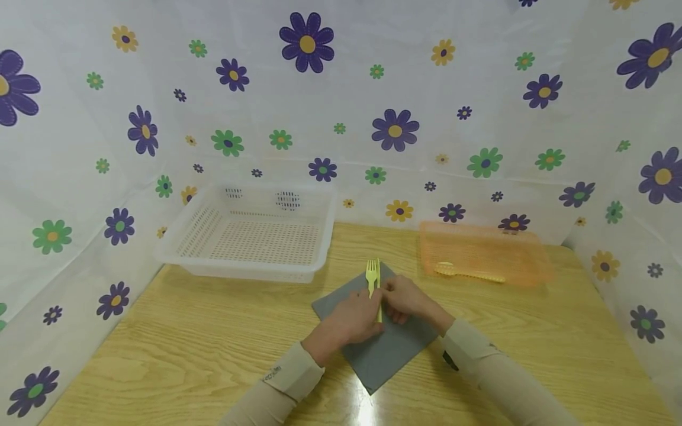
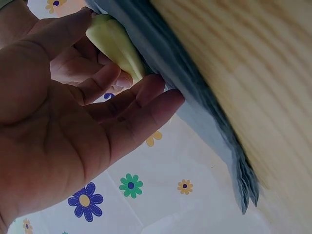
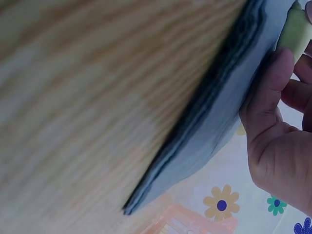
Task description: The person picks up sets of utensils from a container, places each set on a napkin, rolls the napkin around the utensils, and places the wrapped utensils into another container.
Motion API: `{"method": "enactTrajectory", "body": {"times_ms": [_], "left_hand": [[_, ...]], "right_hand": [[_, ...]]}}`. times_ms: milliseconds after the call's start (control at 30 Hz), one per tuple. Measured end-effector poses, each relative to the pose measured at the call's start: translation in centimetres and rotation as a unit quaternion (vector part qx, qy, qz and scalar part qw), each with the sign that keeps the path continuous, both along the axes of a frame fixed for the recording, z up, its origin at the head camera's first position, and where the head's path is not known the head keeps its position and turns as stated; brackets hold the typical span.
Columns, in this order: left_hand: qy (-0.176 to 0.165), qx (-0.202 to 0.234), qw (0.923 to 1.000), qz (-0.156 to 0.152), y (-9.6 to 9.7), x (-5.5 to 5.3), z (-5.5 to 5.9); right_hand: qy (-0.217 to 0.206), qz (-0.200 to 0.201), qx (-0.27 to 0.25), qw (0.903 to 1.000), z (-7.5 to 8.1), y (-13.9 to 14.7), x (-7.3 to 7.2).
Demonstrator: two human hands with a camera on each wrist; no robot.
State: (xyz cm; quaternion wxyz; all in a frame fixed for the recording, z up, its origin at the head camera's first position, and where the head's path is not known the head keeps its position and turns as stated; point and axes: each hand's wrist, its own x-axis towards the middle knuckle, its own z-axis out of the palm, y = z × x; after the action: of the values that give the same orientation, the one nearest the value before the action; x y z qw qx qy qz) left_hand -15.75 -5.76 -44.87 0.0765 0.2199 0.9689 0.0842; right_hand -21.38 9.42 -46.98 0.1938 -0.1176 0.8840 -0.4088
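Both hands are meeting over a dark grey, flat, folded cloth [image 1: 391, 349] that is lying cornerwise on the pale wood-grain tabletop [image 1: 213, 331]. From the head, the left hand [image 1: 354, 316] is curling over the handle of a pale yellow plastic fork [image 1: 371, 272] on the cloth. Beside it, the right hand [image 1: 404, 296] seems to be pinching a slim yellow utensil [image 1: 378, 272], perhaps a knife. Both tips are pointing toward the cloth's far corner. Beyond the cloth to the left, a white perforated plastic basket [image 1: 242, 267] is standing; beyond it to the right, an orange mesh basket [image 1: 469, 234] is holding a yellow spoon-like utensil [image 1: 446, 269].

At the left wrist, thumb and fingers are bracketing a smooth yellow handle [image 2: 114, 41] on the cloth, two fingertips touching the fabric. Its layered edges are gaping slightly at one corner, so a snagging fingertip could be unfolding them.

At the right wrist, the thumb is touching a handle just above the cloth, other fingers curling behind. Smooth plastic could be slipping on the fabric and leaving the pair crooked if either grip is loosening too soon.
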Motion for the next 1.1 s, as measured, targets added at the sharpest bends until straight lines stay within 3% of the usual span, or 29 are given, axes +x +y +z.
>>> {"method": "enactTrajectory", "body": {"times_ms": [300,667,833,1100], "left_hand": [[0.024,-0.021,0.9992,-0.024,-0.27,-0.16,-0.25],[0.016,-0.013,0.9994,-0.026,-0.41,-0.36,-0.58],[0.003,-0.001,0.9998,-0.022,-0.43,-0.32,-0.49],[0.009,-0.001,0.9996,-0.028,-0.46,-0.32,-0.46]], "right_hand": [[0.006,0.024,0.013,0.9996,0.23,0.1,-0.12],[0.013,0.054,0.038,0.9977,0.28,-0.11,-0.15],[0.006,0.051,0.044,0.9977,0.25,-0.17,-0.21],[0.008,0.046,0.044,0.998,0.08,-0.14,-0.17]]}}
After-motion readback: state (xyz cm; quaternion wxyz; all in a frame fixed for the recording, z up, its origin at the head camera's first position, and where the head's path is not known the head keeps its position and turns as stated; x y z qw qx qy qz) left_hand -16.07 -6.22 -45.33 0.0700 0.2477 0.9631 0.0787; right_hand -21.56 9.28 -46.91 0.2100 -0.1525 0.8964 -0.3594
